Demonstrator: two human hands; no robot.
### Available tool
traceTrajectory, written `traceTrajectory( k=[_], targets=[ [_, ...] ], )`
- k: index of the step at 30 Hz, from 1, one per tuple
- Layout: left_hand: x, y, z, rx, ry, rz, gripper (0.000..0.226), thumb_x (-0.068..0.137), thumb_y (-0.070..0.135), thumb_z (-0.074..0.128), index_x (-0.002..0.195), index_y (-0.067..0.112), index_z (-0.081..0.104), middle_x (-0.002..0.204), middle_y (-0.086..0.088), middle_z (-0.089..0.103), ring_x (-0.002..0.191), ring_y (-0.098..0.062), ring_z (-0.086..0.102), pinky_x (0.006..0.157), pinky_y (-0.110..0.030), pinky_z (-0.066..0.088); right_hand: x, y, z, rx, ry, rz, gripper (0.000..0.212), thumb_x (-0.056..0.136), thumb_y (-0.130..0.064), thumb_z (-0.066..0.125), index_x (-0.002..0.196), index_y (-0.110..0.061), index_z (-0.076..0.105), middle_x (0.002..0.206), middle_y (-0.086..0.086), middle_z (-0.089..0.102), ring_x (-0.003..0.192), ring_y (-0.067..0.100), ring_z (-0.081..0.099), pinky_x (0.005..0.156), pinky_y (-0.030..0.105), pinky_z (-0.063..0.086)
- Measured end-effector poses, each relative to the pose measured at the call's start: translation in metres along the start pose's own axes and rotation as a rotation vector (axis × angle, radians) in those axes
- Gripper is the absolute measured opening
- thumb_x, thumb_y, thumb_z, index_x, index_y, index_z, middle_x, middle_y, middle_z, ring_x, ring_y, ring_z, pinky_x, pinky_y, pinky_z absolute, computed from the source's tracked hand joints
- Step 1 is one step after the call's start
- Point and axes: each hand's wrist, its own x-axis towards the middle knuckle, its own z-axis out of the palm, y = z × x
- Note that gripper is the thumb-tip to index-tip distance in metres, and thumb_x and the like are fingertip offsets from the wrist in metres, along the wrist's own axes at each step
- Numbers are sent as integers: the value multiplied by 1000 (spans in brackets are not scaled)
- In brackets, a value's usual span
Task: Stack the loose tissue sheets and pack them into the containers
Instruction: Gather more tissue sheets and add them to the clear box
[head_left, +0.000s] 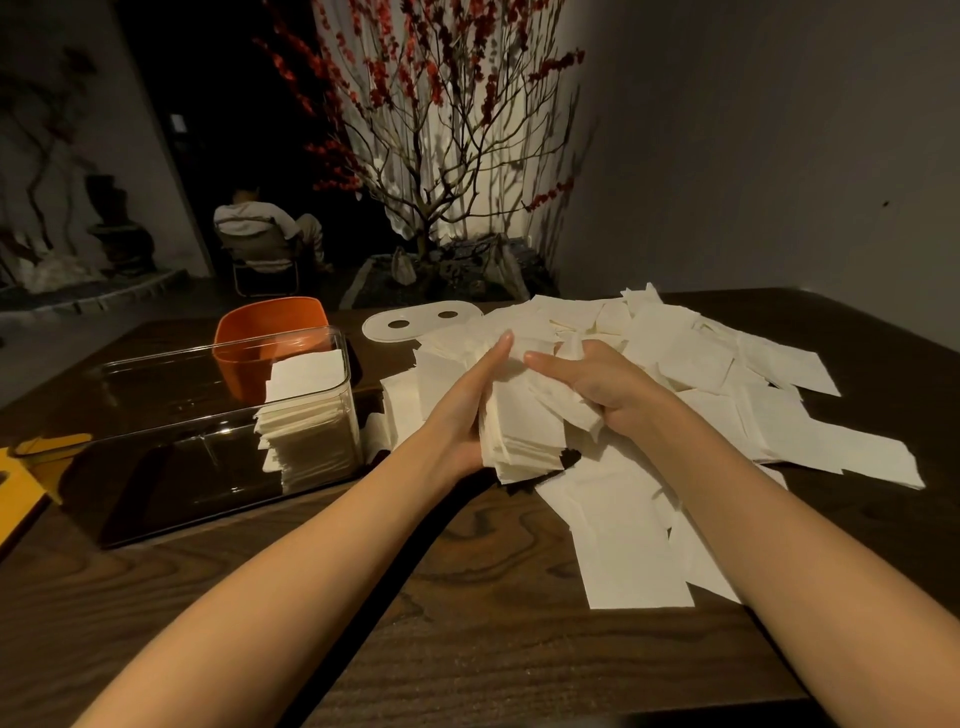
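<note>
Tissue stack (524, 431) sits between our hands, left fingers (496, 353) straight along it, right fingers (550, 364) curled around it.

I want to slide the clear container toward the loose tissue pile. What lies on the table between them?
In the head view, between the clear container and the loose tissue pile, only tissue sheets' edges and a narrow strip of bare table show.
</note>
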Motion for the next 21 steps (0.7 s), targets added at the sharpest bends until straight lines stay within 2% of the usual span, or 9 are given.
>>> traceTrajectory(
  k=[3, 7, 9, 12, 14, 16, 18, 21],
  targets=[
    [-2, -2, 1, 47, 44, -5, 13, 88, 21, 59, 96, 13, 65, 77, -14, 70, 82, -30, 64, 71, -41, 50, 2, 0, 2, 19, 3, -48, 52, 86, -46, 65, 126, -16, 48, 94, -3, 59, 82, 12, 56, 63, 26, 45],
    [-4, 0, -1, 50, 135, -15, 7, 89, 17, 51, 85, 10, 52, 75, -14, 61, 76, -27, 56, 65, -36, 44, 4, -1, 0, 27, -9, 6, 55, 90, -52, 57, 129, -15, 48, 113, 4, 61, 101, 22, 59, 85, 35, 50],
    [-3, 0, -2, 48, 146, -2, 7, 87, 17, 51, 86, 12, 46, 83, -13, 54, 77, -25, 54, 64, -36, 43, 2, -3, -3, 148, -39, 30, 39, 92, -43, 57, 118, -14, 60, 114, 9, 63, 100, 23, 60, 81, 34, 48],
    [-3, 1, -4, 15, 129, 9, 8, 88, 17, 48, 93, 10, 50, 87, -14, 58, 79, -25, 57, 69, -37, 45, 1, -5, -11, 509, -106, 77, 14, 94, -25, 56, 99, -14, 63, 90, 7, 62, 83, 18, 58, 70, 29, 47],
    [-4, 0, -2, -17, 110, -8, 14, 89, 18, 46, 96, 7, 52, 88, -15, 60, 81, -24, 58, 73, -39, 45, 1, -4, -15, 727, -182, 126, 15, 91, -19, 54, 102, -10, 59, 80, 8, 57, 67, 15, 53, 54, 24, 47],
    [-6, 0, 0, 4, 106, -16, 13, 91, 18, 46, 88, 7, 52, 78, -14, 61, 76, -23, 57, 70, -37, 44, 3, -2, -14, 846, -228, 153, 20, 89, -19, 52, 105, -8, 56, 77, 9, 54, 58, 13, 49, 45, 21, 44],
    [-6, -1, 1, 61, 111, -26, 13, 90, 20, 47, 84, 9, 50, 68, -12, 62, 71, -21, 56, 66, -35, 43, 4, -1, -10, 921, -252, 173, 21, 87, -19, 52, 103, -7, 56, 76, 9, 52, 56, 13, 47, 46, 20, 43],
    [-5, -1, 2, 156, 153, -30, 11, 88, 22, 51, 86, 12, 48, 78, -12, 55, 72, -23, 54, 63, -34, 43, 3, -1, -2, 1029, -281, 178, 18, 88, -16, 47, 102, -8, 55, 75, 8, 50, 60, 13, 46, 51, 21, 41]
  ],
)
